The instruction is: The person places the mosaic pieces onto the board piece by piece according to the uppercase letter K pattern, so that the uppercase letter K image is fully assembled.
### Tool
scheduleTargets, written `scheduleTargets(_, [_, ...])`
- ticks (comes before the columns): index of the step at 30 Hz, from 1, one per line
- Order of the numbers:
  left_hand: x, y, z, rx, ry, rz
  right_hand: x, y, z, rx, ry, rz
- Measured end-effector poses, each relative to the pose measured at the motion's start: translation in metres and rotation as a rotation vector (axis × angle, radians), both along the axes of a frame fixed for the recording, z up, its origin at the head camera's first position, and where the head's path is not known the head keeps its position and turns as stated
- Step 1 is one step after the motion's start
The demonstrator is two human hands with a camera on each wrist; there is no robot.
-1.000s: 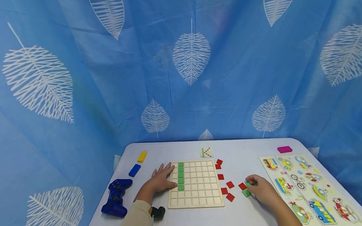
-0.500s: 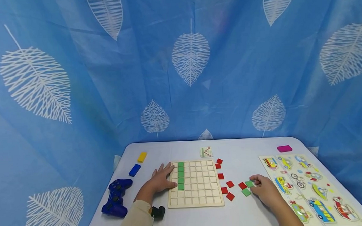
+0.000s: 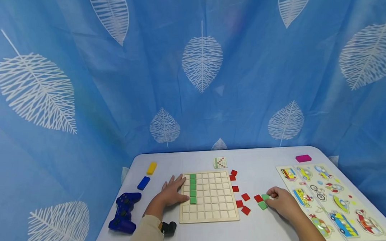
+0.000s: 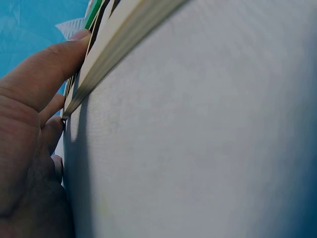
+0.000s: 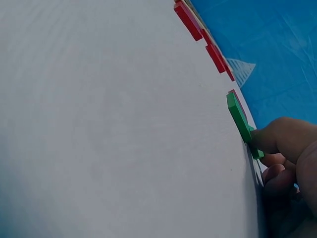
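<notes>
A pale wooden grid board (image 3: pixel 216 215) lies mid-table with several green tiles in one column near its left side. My left hand (image 3: pixel 171 193) rests on the board's left edge, fingers spread and thumb on the top face. To the right of the board, my right hand (image 3: pixel 282 202) has its thumb and forefinger curled at a green tile (image 3: pixel 265 196), pinching its right edge. A second green tile (image 3: pixel 263 205) lies just in front of it, and a red tile (image 3: pixel 258 198) to its left. In the right wrist view the thumb meets a green tile (image 5: pixel 238 116) edge-on.
Several red tiles (image 3: pixel 245 197) lie along the board's right side. A small pattern card (image 3: pixel 220 162) sits behind the board. A blue game controller (image 3: pixel 124 212), blue block (image 3: pixel 143 183) and yellow block (image 3: pixel 151 168) are at left. Picture puzzle boards (image 3: pixel 326 215) and a magenta block (image 3: pixel 303 158) are at right.
My right fingertips first covered much of the far green tile, drew slightly right so more of it showed, then closed in on it again. The left hand has stayed on the board.
</notes>
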State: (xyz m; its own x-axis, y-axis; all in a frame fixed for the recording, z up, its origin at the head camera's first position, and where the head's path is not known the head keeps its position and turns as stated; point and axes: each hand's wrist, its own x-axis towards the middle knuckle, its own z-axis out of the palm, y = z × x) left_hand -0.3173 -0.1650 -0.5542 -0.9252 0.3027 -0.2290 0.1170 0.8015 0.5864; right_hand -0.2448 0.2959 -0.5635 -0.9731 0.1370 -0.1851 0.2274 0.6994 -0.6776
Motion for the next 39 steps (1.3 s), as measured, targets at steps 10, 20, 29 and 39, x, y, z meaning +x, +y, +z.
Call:
scheduleTargets(10, [0.001, 0.000, 0.000, 0.008, -0.003, -0.003, 0.002, 0.002, 0.002, -0.017, -0.025, 0.054])
scheduleTargets(20, [0.003, 0.002, 0.001, -0.003, -0.016, -0.002, 0.003, -0.002, 0.007, -0.005, -0.006, 0.014])
scheduleTargets(29, [0.002, 0.002, 0.002, -0.010, -0.019, 0.005, 0.006, -0.034, 0.014, -0.062, 0.031, 0.011])
scheduleTargets(39, [0.001, 0.002, 0.001, -0.020, 0.003, -0.001, 0.008, -0.114, 0.024, -0.146, 0.138, 0.051])
